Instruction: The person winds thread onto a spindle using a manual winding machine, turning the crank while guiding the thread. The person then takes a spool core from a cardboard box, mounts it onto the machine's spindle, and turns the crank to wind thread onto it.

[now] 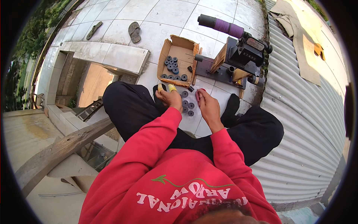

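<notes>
My left hand (169,98) reaches out over the tiles, with yellow wraps on two fingertips that stand apart; I see nothing held between them. My right hand (209,109) is closed, its thumb and fingers pinching a small red-pink thing (198,95) whose kind is unclear. Several dark grey spools (185,103) with centre holes lie on the floor between my hands. One small black spool (191,89) rests just beyond them, close to the box. In the cardboard box (159,61) ahead sit several more dark spools (175,68), gathered in its near half.
At the far right stands a black winding machine (246,55) on a base, carrying a cone of purple thread (225,27). Corrugated metal sheeting (294,142) runs along the right. Two sandals (134,32) lie far left. A wooden beam (61,154) and tiled opening (108,56) are left.
</notes>
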Demonstrator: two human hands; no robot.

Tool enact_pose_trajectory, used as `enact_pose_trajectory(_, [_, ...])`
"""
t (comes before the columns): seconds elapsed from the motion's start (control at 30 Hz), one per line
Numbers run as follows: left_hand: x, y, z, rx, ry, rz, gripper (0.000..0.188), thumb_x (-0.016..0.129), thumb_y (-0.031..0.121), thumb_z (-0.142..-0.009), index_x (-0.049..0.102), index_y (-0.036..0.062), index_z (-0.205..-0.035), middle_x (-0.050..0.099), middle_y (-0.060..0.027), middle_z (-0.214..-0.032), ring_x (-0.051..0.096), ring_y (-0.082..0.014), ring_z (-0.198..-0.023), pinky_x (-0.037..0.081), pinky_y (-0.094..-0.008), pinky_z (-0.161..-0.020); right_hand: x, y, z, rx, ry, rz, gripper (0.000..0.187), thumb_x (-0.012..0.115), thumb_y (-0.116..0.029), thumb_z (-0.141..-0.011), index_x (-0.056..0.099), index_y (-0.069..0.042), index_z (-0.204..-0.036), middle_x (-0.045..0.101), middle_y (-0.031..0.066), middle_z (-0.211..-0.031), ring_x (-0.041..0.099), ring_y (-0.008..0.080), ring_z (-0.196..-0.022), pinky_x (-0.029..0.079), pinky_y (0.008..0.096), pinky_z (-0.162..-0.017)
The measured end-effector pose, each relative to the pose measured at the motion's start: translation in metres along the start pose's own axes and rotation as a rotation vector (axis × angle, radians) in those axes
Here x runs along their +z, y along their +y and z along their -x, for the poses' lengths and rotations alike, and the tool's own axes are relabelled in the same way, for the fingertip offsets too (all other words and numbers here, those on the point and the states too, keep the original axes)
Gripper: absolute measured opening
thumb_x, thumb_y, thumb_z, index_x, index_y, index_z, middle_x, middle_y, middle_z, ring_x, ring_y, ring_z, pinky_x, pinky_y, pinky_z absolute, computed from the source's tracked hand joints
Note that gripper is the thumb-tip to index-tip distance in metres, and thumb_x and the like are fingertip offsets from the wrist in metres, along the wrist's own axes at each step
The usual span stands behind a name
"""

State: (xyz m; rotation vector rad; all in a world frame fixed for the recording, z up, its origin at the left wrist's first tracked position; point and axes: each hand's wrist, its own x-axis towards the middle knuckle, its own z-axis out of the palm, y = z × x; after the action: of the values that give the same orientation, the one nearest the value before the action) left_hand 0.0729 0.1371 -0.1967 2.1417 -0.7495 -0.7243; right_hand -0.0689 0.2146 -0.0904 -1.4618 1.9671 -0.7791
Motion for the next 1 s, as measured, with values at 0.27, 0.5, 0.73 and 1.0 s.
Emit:
enact_pose_trajectory(0.27, [-0.025,0.155,0.041,0.170,-1.129,0.699,0.036,0.049,0.019,-0.113,0.059,-0.0041,-0.137,0.071,-0.0043,-0.103,0.065,-0.0108,-0.087,0.050,-0.0256,-0.079,0.081,0.056,0.045,-0.120,-0.495,0.405,0.032,0.058,-0.006,-0.092,0.078,-0.009,-0.117,0.076,0.0253,-0.099,0.075,0.0422,-0.092,0.060,0.0535,-0.080])
enact_pose_trajectory(0.5, [-0.032,0.108,0.046,0.466,-0.668,0.289,0.020,0.063,0.011,-0.099,0.076,-0.0029,-0.094,0.072,-0.0133,-0.072,0.065,-0.0183,-0.063,0.048,-0.0376,-0.060,-0.005,0.046,-0.001,-0.016,-0.422,0.498,0.018,0.063,-0.002,-0.087,0.078,0.001,-0.097,0.076,0.0235,-0.106,0.074,0.0406,-0.100,0.058,0.0513,-0.093])
enact_pose_trajectory(0.73, [-0.022,-0.001,0.051,0.651,-0.795,-0.324,0.019,0.075,0.025,-0.095,0.083,0.0074,-0.096,0.072,-0.0154,-0.073,0.071,-0.0290,-0.067,0.054,-0.0428,-0.067,-0.061,-0.040,-0.104,0.025,0.127,-0.494,0.035,0.057,-0.019,-0.109,0.069,-0.002,-0.136,0.075,0.0181,-0.117,0.073,0.0242,-0.105,0.055,0.0348,-0.093])
enact_pose_trajectory(1.0, [-0.031,0.015,0.017,0.989,-0.315,-0.491,0.030,0.074,0.018,-0.093,0.072,0.0019,-0.118,0.058,-0.0152,-0.146,0.051,-0.0386,-0.137,0.042,-0.0504,-0.112,-0.018,-0.034,-0.045,-0.011,0.010,-0.505,0.029,0.055,-0.016,-0.112,0.072,-0.005,-0.133,0.048,-0.0043,-0.070,0.045,0.0043,-0.066,0.041,0.0239,-0.061])
